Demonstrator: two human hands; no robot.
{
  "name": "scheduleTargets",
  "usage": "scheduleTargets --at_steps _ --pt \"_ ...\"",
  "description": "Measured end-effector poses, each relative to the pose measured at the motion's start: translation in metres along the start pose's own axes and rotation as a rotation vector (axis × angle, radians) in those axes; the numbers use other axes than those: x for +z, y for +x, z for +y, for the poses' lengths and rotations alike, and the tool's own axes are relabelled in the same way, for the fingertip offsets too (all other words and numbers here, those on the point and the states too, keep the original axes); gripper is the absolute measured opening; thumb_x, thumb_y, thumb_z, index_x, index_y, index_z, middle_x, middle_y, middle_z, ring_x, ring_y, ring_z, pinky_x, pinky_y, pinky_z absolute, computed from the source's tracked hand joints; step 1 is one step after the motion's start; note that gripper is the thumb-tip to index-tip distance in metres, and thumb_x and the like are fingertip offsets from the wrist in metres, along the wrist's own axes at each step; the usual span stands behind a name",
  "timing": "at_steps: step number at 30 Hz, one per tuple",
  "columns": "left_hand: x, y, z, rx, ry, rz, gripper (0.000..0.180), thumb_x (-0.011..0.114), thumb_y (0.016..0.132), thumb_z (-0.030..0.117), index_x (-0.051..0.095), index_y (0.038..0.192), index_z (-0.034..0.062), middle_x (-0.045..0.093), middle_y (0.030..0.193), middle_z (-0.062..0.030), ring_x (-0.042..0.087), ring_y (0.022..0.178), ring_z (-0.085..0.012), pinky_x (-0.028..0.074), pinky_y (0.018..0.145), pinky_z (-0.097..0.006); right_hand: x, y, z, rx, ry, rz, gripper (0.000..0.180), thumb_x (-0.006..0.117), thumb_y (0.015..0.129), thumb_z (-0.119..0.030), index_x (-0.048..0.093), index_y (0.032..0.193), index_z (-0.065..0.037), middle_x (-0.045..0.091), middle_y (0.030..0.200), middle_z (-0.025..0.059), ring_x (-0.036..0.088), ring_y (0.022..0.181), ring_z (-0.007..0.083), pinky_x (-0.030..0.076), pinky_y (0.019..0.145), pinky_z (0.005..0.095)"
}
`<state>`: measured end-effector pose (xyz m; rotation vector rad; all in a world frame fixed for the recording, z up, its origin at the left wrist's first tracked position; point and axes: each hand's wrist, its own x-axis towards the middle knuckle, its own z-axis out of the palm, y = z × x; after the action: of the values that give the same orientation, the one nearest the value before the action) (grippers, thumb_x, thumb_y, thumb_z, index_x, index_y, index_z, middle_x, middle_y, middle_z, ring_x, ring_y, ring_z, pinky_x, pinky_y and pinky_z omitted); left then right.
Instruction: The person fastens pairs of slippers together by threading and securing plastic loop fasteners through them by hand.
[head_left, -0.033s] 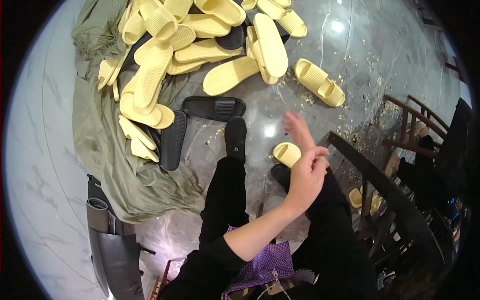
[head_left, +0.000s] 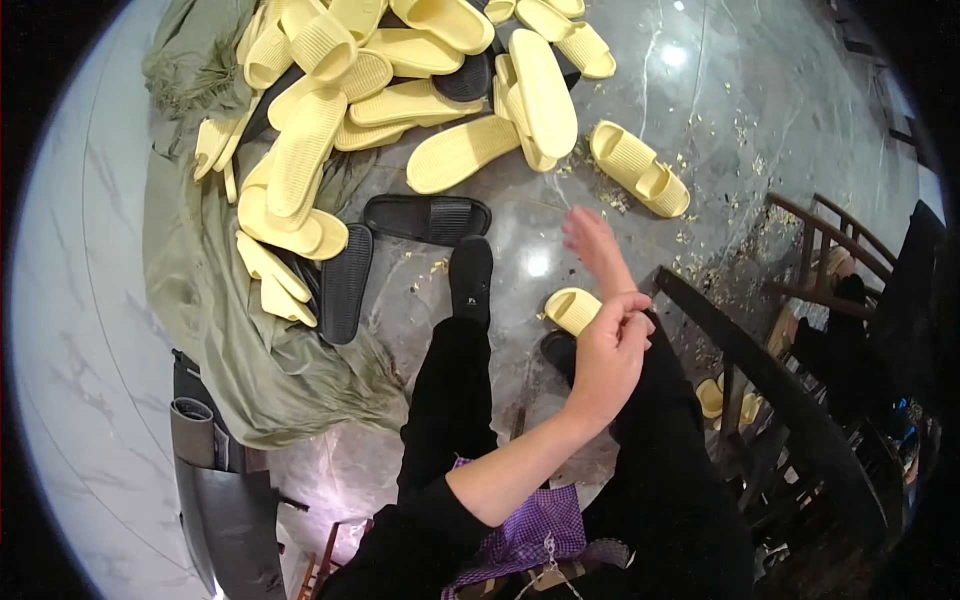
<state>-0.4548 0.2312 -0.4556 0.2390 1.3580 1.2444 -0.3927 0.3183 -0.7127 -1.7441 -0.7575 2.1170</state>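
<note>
My left hand (head_left: pixel 608 362) reaches across from the lower left, its fingers wrapped round my right wrist. Beyond it, my right hand (head_left: pixel 597 243) is held out over the floor with nothing in it; its fingers are stretched out and slightly blurred. Close behind the hands, a yellow slipper (head_left: pixel 573 309) lies on the floor, partly hidden by my left hand. Farther off to the right rests another yellow slipper (head_left: pixel 640 168). Left of my hands, a black slipper (head_left: pixel 425 217) lies sideways beyond my shoe (head_left: pixel 471 278).
A heap of yellow slippers (head_left: pixel 308 150) covers part of a grey-green cloth (head_left: pixel 220 300), with a black slipper (head_left: pixel 346 285) at its near edge. Dark wooden chairs (head_left: pixel 760 365) stand at the right. Yellow scraps (head_left: pixel 720 200) litter the floor. Purple checked fabric (head_left: pixel 540 525) lies near my lap.
Both hands have shifted very slightly away from me, my left hand still round my right wrist. The slippers lie as before.
</note>
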Motion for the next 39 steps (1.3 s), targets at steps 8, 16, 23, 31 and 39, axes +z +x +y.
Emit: scheduleTargets --at_steps 8,16,23,31,39 --pt "-0.038 0.008 0.032 -0.063 -0.288 0.157 0.018 0.044 0.089 0.003 0.053 0.104 -0.0014 0.056 0.084 -0.0043 0.052 0.073 -0.0081 0.045 0.068 -0.022 0.082 0.087 -0.09 0.036 0.405 -0.048 0.056 0.058 0.085 -0.034 0.038 0.129 -0.006 0.047 0.128 0.0105 0.049 0.111 0.0265 0.041 0.088 0.0445" --pt "-0.052 0.01 0.035 -0.11 -0.323 0.155 0.019 0.045 0.089 0.003 0.053 0.105 -0.0009 0.056 0.085 -0.0041 0.052 0.073 -0.0078 0.045 0.069 -0.022 0.075 0.107 -0.067 -0.009 0.603 0.04 0.034 0.053 0.089 -0.026 0.048 0.118 -0.008 0.057 0.113 0.0052 0.055 0.101 0.022 0.042 0.086 0.0392" --pt "-0.05 0.016 0.036 -0.088 -0.383 0.171 0.019 0.047 0.087 0.003 0.052 0.106 -0.0004 0.055 0.09 -0.0038 0.051 0.076 -0.0067 0.044 0.068 -0.02 -0.006 0.057 -0.035 -0.131 0.983 -0.461 0.033 0.048 0.089 -0.023 0.047 0.118 -0.006 0.058 0.104 0.0126 0.058 0.084 0.0223 0.047 0.063 0.0316" --pt "-0.07 0.024 0.051 0.462 0.574 0.496 0.024 0.054 0.078 0.0 0.053 0.103 0.0012 0.055 0.1 -0.0101 0.048 0.102 -0.0225 0.039 0.085 -0.033 -0.026 -0.087 -0.002 -0.107 0.356 -0.206 0.038 0.046 0.085 -0.018 0.05 0.115 0.005 0.061 0.099 0.0203 0.063 0.089 0.0241 0.055 0.076 0.0376" --pt "-0.075 0.017 0.04 0.327 0.908 -0.05 0.021 0.058 0.078 0.011 0.056 0.097 0.0024 0.055 0.103 -0.0126 0.044 0.108 -0.0298 0.027 0.092 -0.045 -0.007 -0.073 -0.074 0.296 0.036 -0.467 0.037 0.052 0.085 -0.019 0.054 0.113 0.005 0.062 0.098 0.0144 0.063 0.084 0.0203 0.052 0.07 0.0317"
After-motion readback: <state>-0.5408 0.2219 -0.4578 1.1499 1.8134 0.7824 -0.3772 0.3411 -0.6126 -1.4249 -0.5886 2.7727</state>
